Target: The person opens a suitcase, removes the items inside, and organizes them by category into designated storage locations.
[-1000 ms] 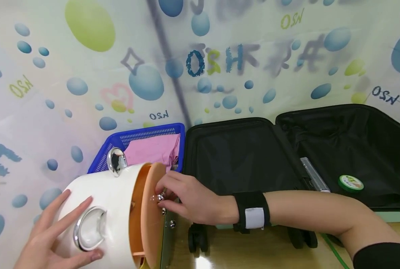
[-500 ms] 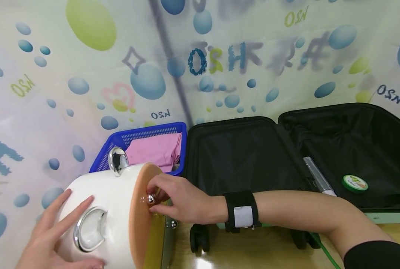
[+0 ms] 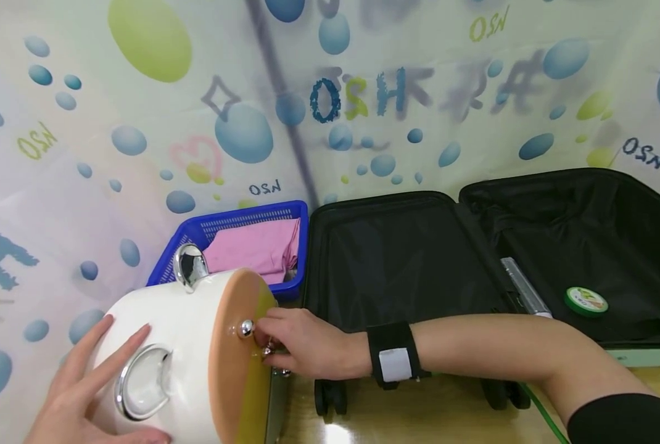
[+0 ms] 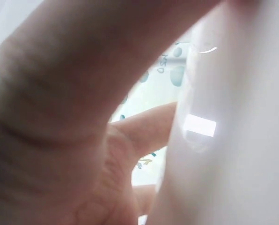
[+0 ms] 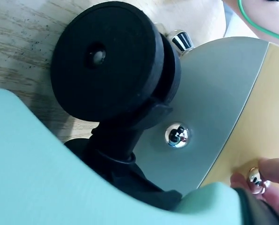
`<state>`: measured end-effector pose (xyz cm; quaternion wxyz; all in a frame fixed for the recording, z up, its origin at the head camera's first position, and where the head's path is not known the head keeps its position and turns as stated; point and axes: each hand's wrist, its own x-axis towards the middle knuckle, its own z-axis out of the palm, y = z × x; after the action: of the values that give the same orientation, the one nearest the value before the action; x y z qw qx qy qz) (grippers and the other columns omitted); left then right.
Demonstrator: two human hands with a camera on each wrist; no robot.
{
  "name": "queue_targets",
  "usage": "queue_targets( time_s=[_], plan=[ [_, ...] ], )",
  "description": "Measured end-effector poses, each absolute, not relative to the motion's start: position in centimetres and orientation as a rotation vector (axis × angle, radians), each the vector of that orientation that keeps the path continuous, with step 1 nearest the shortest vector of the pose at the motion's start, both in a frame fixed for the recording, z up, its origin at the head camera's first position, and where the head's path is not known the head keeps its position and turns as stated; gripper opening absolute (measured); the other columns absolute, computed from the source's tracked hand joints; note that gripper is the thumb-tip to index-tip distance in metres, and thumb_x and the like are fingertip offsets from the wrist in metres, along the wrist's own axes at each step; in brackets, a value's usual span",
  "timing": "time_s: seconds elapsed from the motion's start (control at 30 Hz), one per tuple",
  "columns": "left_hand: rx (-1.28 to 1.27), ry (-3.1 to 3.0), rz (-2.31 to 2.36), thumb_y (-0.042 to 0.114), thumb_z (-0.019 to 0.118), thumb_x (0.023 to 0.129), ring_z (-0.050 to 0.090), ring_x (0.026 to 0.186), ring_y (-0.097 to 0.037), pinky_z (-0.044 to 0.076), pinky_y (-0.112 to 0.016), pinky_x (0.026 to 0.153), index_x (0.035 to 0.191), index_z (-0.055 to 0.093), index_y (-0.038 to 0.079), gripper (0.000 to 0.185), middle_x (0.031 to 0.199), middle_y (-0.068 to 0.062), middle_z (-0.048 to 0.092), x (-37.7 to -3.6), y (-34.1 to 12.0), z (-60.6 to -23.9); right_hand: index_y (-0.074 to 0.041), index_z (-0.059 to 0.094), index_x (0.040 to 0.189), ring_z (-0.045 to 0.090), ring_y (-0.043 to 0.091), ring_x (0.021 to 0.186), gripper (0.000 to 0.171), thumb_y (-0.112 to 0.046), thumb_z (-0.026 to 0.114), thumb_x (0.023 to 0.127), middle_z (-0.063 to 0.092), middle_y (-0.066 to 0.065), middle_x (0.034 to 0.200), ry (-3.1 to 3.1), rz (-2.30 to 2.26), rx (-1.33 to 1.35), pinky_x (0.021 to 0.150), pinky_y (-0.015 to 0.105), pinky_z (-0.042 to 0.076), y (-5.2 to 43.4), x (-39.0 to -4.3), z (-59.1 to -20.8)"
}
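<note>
Head view: at lower left of the frame, the left hand [image 3: 94, 385] is lying flat, fingers straight, bracing the white case [image 3: 163, 364] on its side. The right hand [image 3: 299, 342] is pinching small chrome knobs [image 3: 246, 328] at the orange lid [image 3: 238, 357], probably fastening it; the next move likely needs a steady twist. Behind, a blue basket [image 3: 197, 231] is holding pink cloth [image 3: 255, 246]. The open black suitcase [image 3: 396, 259], centre-right, is crowding the wrist; its wheel [image 5: 109, 61] is sitting just beside the lid's metal plate [image 5: 219, 103].

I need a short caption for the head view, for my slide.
Right hand pinches a small chrome knob on a white rounded appliance; left hand steadies it.
</note>
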<state>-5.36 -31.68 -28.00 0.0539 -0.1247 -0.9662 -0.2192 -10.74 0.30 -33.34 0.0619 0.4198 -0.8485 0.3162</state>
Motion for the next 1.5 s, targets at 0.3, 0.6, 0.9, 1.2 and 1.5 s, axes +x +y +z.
queue_targets(
  time_s=[0.3,0.6,0.9,1.2,1.5],
  plan=[
    [-0.31,-2.988,-0.615,0.039,0.096,0.056,0.001,0.143,-0.06,0.029,-0.083,0.083,0.154,0.032,0.037,0.118,0.168,-0.005,-0.009,-5.3,-31.9,-28.0,-0.016,0.063,0.089,0.052,0.002,0.081,0.011,-0.016,0.074,0.088,0.06,-0.005,0.089,-2.548,0.982,1.297,0.07,0.001,0.038,1.1,-10.9,-33.1],
    [-0.28,-2.989,-0.626,0.039,0.096,0.057,-0.002,0.145,-0.058,0.028,-0.084,0.084,0.154,0.032,0.038,0.116,0.168,-0.004,-0.01,-5.3,-32.8,-28.2,-0.015,0.064,0.085,0.054,0.005,0.077,0.011,-0.014,0.074,0.087,0.061,-0.005,0.086,-2.499,0.995,1.319,0.07,0.003,0.041,3.9,-10.4,-32.8],
    [-0.274,-2.983,-0.684,0.033,0.096,0.058,-0.007,0.146,-0.058,0.023,-0.085,0.088,0.154,0.033,0.034,0.116,0.168,-0.002,-0.014,-5.2,-33.9,-28.3,-0.014,0.066,0.085,0.064,0.005,0.08,0.01,-0.009,0.075,0.086,0.067,-0.004,0.086,-2.325,0.892,1.377,0.077,0.005,0.049,5.5,-9.9,-33.0],
    [-0.248,-3.044,-0.612,0.039,0.095,0.059,-0.006,0.142,-0.063,0.042,-0.077,0.073,0.156,0.029,0.032,0.118,0.166,-0.008,-0.019,-5.0,-34.5,-28.3,-0.013,0.068,0.088,0.066,0.005,0.081,0.01,-0.007,0.075,0.083,0.069,-0.004,0.088,-2.31,0.95,1.391,0.079,0.005,0.049,5.2,-10.0,-33.3],
    [-0.177,-3.107,-0.558,0.049,0.092,0.06,-0.008,0.141,-0.064,0.045,-0.075,0.07,0.157,0.022,0.037,0.12,0.165,-0.005,-0.026,-5.0,-35.3,-28.7,-0.012,0.069,0.087,0.066,0.004,0.079,0.009,-0.008,0.076,0.083,0.069,-0.003,0.086,-2.265,0.946,1.429,0.079,0.004,0.05,5.0,-10.1,-33.5]
  ],
)
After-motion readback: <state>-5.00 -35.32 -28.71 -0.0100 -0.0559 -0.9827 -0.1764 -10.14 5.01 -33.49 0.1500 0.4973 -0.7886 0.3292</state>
